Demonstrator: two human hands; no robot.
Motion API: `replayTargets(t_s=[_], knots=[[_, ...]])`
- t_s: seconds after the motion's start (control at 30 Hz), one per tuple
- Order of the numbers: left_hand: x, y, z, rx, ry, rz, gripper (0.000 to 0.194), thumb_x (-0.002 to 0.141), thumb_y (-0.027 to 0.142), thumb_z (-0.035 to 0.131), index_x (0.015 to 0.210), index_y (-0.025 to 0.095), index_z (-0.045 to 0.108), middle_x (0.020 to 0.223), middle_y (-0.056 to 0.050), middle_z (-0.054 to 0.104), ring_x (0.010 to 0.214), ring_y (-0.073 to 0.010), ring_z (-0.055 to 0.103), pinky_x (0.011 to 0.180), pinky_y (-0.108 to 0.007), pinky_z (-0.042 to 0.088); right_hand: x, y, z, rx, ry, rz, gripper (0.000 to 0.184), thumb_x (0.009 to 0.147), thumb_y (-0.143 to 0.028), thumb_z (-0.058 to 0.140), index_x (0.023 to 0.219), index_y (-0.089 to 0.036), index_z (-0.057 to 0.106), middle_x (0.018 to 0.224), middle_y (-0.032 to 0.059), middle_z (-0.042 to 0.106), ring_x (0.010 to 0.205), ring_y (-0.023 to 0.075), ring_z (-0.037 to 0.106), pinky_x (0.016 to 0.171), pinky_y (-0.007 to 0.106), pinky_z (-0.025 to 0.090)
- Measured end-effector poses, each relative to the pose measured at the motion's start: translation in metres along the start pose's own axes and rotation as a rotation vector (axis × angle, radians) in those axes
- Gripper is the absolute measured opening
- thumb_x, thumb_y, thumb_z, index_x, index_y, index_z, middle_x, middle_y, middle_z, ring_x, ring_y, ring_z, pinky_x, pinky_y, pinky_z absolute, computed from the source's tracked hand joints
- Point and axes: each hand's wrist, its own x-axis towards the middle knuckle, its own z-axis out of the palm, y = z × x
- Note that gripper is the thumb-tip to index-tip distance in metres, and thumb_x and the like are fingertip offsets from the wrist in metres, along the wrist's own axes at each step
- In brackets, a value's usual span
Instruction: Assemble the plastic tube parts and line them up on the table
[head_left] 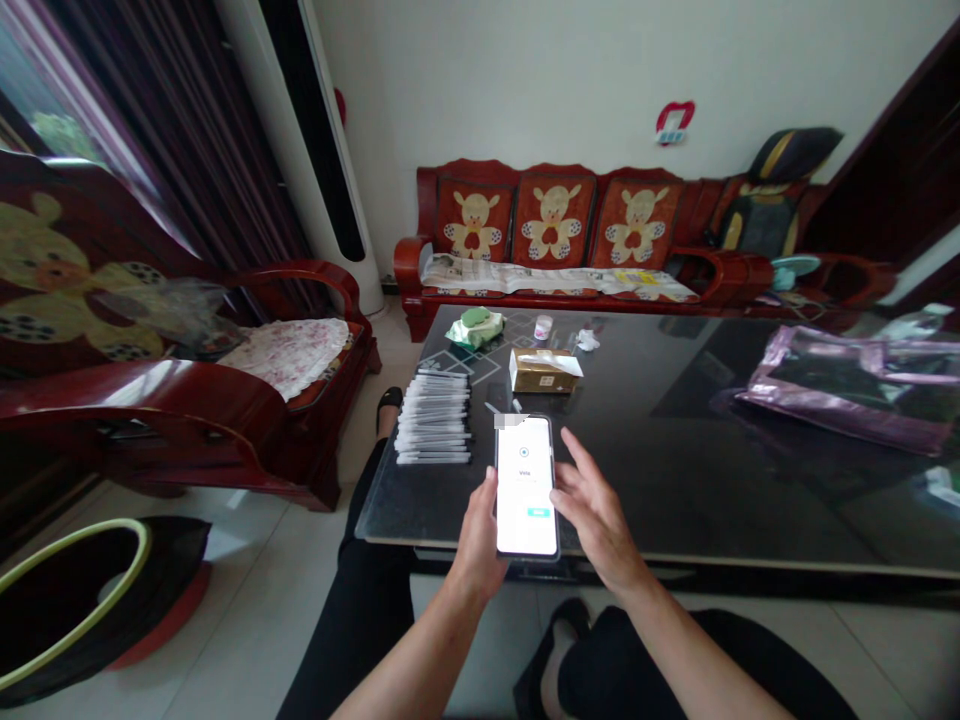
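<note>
A smartphone (pixel 525 520) with a lit white screen is held upright over the near edge of the table. My left hand (pixel 478 535) is closed around its left side and lower edge. Beside the phone's right edge is my right hand (pixel 600 515), fingers apart, the thumb at or very near the screen's edge. A blue-green button shows low on the screen; the small text is too blurred to read. Left of the phone lies a row of slim white pens (pixel 433 425) with dark ends. Two small white pieces (pixel 516 406) lie just behind the phone.
On the dark glossy table (pixel 675 500) stand a tissue box (pixel 544 372), a green wipes pack (pixel 476 328), a small white-pink cup (pixel 543 327) and crumpled tissue (pixel 587 341). A clear bag with purple edging (pixel 855 390) lies right. A bin (pixel 82 600) stands on the floor left.
</note>
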Motion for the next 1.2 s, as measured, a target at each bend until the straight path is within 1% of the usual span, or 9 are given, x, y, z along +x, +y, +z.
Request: replayTargets(t_s=[0.5, 0.67, 0.8, 0.87, 0.93, 1.07, 1.13, 1.2], knots=[[-0.003, 0.001, 0.002, 0.017, 0.013, -0.003, 0.055, 0.08, 0.051, 0.061, 0.112, 0.007, 0.065, 0.089, -0.015, 0.074, 0.081, -0.0275, 0.07, 0.07, -0.034, 0.054, 0.001, 0.001, 0.001, -0.022, 0.004, 0.006, 0.076, 0.085, -0.025, 0.058, 0.149, -0.024, 0.017, 0.124, 0.0113, 0.061, 0.111, 0.0265, 0.06, 0.085, 0.04, 0.052], [0.0, 0.001, 0.002, 0.014, 0.008, 0.007, 0.054, 0.081, 0.051, 0.06, 0.114, 0.007, 0.063, 0.091, -0.015, 0.074, 0.083, -0.0274, 0.07, 0.071, -0.034, 0.054, 0.0, 0.001, 0.001, 0.003, -0.024, -0.018, 0.079, 0.083, -0.024, 0.06, 0.149, -0.024, 0.017, 0.128, 0.0127, 0.058, 0.112, 0.0274, 0.059, 0.088, 0.042, 0.051], [0.0, 0.001, 0.0, 0.012, -0.002, 0.008, 0.055, 0.08, 0.052, 0.06, 0.113, 0.008, 0.064, 0.092, -0.015, 0.074, 0.083, -0.0278, 0.07, 0.072, -0.034, 0.054, 0.001, 0.001, 0.001, -0.012, -0.028, -0.021, 0.079, 0.083, -0.023, 0.059, 0.15, -0.024, 0.016, 0.127, 0.0125, 0.059, 0.114, 0.0279, 0.058, 0.088, 0.043, 0.051], [0.0, 0.001, 0.0, 0.016, 0.003, 0.0, 0.055, 0.08, 0.052, 0.061, 0.113, 0.008, 0.064, 0.092, -0.015, 0.074, 0.083, -0.0278, 0.07, 0.072, -0.034, 0.053, 0.001, 0.001, 0.001, -0.028, -0.018, -0.019, 0.079, 0.084, -0.023, 0.059, 0.15, -0.024, 0.016, 0.125, 0.0125, 0.06, 0.113, 0.0281, 0.058, 0.088, 0.044, 0.051], [0.0, 0.001, 0.001, 0.022, 0.013, -0.009, 0.055, 0.08, 0.052, 0.061, 0.113, 0.008, 0.064, 0.092, -0.015, 0.074, 0.083, -0.0278, 0.07, 0.072, -0.034, 0.053, 0.002, 0.002, 0.0, -0.056, 0.006, -0.041, 0.077, 0.085, -0.024, 0.058, 0.149, -0.024, 0.017, 0.125, 0.0123, 0.06, 0.113, 0.0278, 0.059, 0.09, 0.045, 0.05], [0.0, 0.002, 0.001, 0.028, 0.001, -0.018, 0.056, 0.079, 0.053, 0.062, 0.112, 0.008, 0.065, 0.092, -0.015, 0.074, 0.083, -0.0278, 0.07, 0.072, -0.034, 0.053, 0.004, 0.005, -0.004, -0.175, 0.083, -0.142, 0.07, 0.086, -0.027, 0.059, 0.148, -0.026, 0.026, 0.133, 0.0109, 0.053, 0.119, 0.0268, 0.054, 0.103, 0.048, 0.041], [-0.001, 0.001, 0.001, 0.032, -0.009, -0.021, 0.056, 0.079, 0.052, 0.062, 0.113, 0.008, 0.064, 0.091, -0.015, 0.074, 0.082, -0.0276, 0.07, 0.071, -0.033, 0.053, 0.006, 0.007, -0.008, -0.226, 0.111, -0.163, 0.069, 0.086, -0.028, 0.06, 0.147, -0.026, 0.027, 0.134, 0.0108, 0.052, 0.121, 0.0266, 0.052, 0.105, 0.047, 0.039], [-0.002, -0.001, 0.002, 0.041, -0.01, -0.028, 0.055, 0.079, 0.051, 0.062, 0.113, 0.007, 0.064, 0.09, -0.015, 0.074, 0.081, -0.0271, 0.07, 0.069, -0.033, 0.053, 0.008, 0.008, -0.01, -0.243, 0.117, -0.162, 0.072, 0.086, -0.028, 0.061, 0.148, -0.025, 0.025, 0.134, 0.0113, 0.052, 0.12, 0.0266, 0.053, 0.105, 0.048, 0.039]])
